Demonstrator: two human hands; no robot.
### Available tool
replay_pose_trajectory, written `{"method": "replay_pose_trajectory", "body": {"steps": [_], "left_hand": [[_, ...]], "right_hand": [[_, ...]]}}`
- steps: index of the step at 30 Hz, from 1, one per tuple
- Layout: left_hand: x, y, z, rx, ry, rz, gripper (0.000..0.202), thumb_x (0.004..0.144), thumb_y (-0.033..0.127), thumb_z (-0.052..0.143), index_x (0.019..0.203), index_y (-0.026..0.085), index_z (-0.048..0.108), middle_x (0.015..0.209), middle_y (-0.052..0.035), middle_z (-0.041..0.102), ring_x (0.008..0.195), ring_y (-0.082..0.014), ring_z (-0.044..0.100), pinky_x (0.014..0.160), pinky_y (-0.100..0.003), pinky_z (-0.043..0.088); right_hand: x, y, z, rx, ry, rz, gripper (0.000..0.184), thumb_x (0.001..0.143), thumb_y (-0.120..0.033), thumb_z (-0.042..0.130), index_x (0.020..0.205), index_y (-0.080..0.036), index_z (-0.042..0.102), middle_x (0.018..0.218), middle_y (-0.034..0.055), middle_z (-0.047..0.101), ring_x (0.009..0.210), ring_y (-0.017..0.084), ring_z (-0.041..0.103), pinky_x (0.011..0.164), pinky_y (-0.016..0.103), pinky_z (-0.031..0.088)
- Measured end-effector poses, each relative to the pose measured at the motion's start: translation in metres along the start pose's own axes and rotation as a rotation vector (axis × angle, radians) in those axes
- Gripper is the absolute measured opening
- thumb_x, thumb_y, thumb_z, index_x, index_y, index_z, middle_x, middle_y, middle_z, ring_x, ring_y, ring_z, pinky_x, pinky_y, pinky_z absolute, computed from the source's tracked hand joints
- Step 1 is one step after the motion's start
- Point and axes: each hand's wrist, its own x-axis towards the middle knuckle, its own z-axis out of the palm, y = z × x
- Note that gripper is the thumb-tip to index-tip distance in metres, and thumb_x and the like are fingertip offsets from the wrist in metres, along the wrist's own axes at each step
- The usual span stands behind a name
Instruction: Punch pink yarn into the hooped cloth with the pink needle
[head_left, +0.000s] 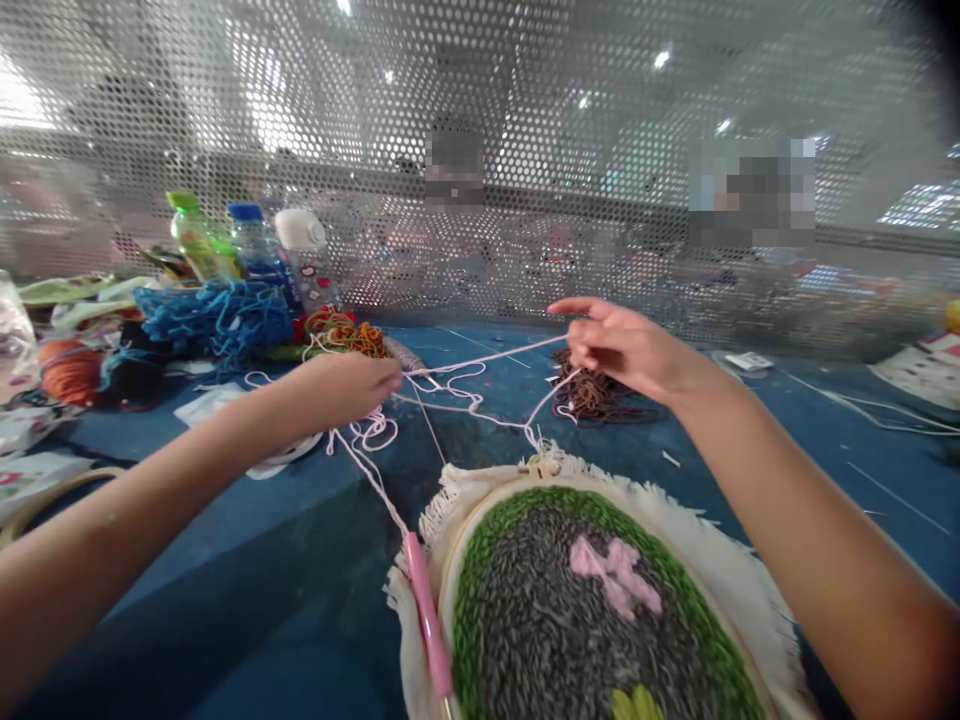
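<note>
My left hand and my right hand both pinch a strand of pale pink yarn, which stretches between them in loose, tangled loops. Below the hands lies a wooden embroidery hoop holding frayed cream cloth. Its stitched picture has a green border, grey loops and a pink bow. A pink punch needle rests against the hoop's left side, with the yarn running up from it to the tangle. The hoop's lower part runs out of view.
Blue yarn, an orange yarn ball and brown yarn lie on the blue table. Bottles stand behind them. A perforated metal screen stands across the back, with blurred people beyond it.
</note>
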Motion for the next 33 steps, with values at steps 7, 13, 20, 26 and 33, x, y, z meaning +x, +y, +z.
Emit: {"method": "replay_pose_trajectory", "body": {"steps": [7,13,20,26,33], "left_hand": [[-0.01,-0.029,-0.032,-0.138,-0.006,-0.144,0.044,0.095,0.043,0.031,0.123,0.017,0.053,0.117,-0.0087,0.062,0.101,-0.02,0.058,0.087,-0.03,0.04],[-0.022,0.009,-0.063,-0.3,-0.068,-0.047,0.041,0.092,0.05,0.035,0.102,0.023,0.064,0.083,0.0004,0.068,0.069,-0.0136,0.059,0.066,-0.024,0.038],[-0.029,0.026,-0.073,-0.266,0.077,-0.038,0.039,0.09,0.052,0.038,0.094,0.025,0.065,0.072,0.0004,0.065,0.056,-0.0132,0.054,0.056,-0.026,0.031],[-0.032,0.029,-0.074,-0.27,0.028,-0.005,0.039,0.09,0.052,0.038,0.095,0.024,0.064,0.073,-0.0009,0.065,0.059,-0.0145,0.054,0.055,-0.026,0.032],[-0.027,0.062,-0.052,-0.591,-0.428,0.206,0.04,0.09,0.054,0.039,0.099,0.024,0.063,0.089,-0.0013,0.068,0.072,-0.0148,0.06,0.06,-0.022,0.04]], "right_hand": [[-0.008,-0.003,-0.039,-0.32,0.276,0.064,0.024,0.082,-0.032,0.063,0.106,-0.031,0.063,0.11,0.0045,0.062,0.106,0.023,0.053,0.094,0.04,0.041],[-0.051,-0.046,0.031,-0.563,-0.415,0.117,0.035,0.09,-0.044,0.05,0.123,-0.032,0.056,0.115,0.0033,0.064,0.098,0.02,0.06,0.081,0.032,0.046],[-0.107,-0.019,0.157,-0.902,-0.568,-0.155,0.047,0.091,-0.049,0.038,0.098,-0.015,0.069,0.063,0.0065,0.066,0.046,0.015,0.051,0.047,0.027,0.025],[-0.112,-0.012,0.182,-0.96,-0.456,-0.111,0.044,0.087,-0.045,0.038,0.107,-0.016,0.064,0.053,0.0029,0.059,0.036,0.011,0.029,0.044,0.027,0.015],[-0.09,-0.006,0.152,-0.348,-0.64,0.29,0.034,0.089,-0.041,0.046,0.074,-0.015,0.062,0.054,-0.0037,0.044,0.046,0.006,0.036,0.044,0.022,0.025]]}}
